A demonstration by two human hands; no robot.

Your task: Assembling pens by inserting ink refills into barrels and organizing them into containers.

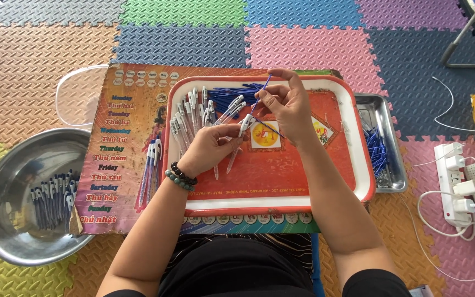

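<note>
Left hand (207, 147): we see it grasping a clear pen barrel (236, 149) over the red tray (281, 192).
Right hand (284, 104): pinching a thin blue refill (261, 94) just above the barrel.
Red tray: loose barrels and refills heaped at its far left.
Steel bowl (6, 181): finished pens inside.
Metal tray (388, 148): blue refills.

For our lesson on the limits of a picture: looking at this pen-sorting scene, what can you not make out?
- Head view: the tip of the thin blue refill is hidden behind the right hand.
- The left hand covers part of the clear pen barrel.
- Small parts in the rectangular steel tray are too small to tell.
- The white cable is cut off by the right edge.
</note>
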